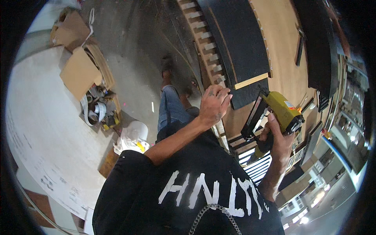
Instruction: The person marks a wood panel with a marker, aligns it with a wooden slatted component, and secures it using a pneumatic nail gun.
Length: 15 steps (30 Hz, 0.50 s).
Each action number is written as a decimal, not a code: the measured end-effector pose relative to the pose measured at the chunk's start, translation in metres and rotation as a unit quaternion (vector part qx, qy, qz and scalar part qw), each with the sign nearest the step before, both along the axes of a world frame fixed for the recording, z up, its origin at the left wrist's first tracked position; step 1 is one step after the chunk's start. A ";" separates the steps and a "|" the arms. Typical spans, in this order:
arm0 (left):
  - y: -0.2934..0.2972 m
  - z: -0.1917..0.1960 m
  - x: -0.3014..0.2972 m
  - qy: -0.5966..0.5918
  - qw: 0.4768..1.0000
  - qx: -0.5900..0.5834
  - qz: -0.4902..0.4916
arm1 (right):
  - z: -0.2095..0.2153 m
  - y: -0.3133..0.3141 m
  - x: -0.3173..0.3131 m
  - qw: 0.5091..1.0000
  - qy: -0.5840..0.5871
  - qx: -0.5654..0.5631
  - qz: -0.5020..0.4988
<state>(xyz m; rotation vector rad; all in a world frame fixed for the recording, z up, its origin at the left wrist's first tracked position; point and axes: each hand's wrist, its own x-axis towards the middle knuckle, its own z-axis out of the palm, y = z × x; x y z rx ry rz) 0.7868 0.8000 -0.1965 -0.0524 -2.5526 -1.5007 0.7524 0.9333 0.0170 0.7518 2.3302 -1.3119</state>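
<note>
My right hand is wrapped round the handle of a yellow-green nail gun. The gun's nose points toward the black panel, close to a narrow strip of bare wood lying across it. At that panel's left edge, my left hand has its fingers bent and drawn together; whatever they pinch, if anything, is hidden.
A hammer lies on the plywood surface to the right, beside another dark panel. A slatted wooden edge runs along the bench. On the left, a pale table holds cardboard and tape rolls.
</note>
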 end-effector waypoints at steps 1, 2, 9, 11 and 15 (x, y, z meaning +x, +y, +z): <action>0.003 0.003 -0.001 0.010 1.000 -0.011 0.009 | -0.002 0.005 -0.001 1.000 -0.002 -0.012 0.003; 0.004 0.006 -0.002 0.027 0.996 -0.077 0.025 | -0.001 0.005 0.000 1.000 0.009 -0.019 -0.003; -0.018 -0.012 -0.026 0.106 0.973 -0.203 -0.004 | -0.015 0.019 0.005 0.997 0.022 -0.053 0.049; -0.019 -0.010 -0.025 0.084 0.979 -0.188 -0.002 | -0.018 0.019 0.004 0.996 0.024 -0.064 0.062; -0.018 -0.013 -0.026 0.095 0.979 -0.182 0.012 | -0.014 0.007 -0.001 0.994 0.004 -0.046 0.097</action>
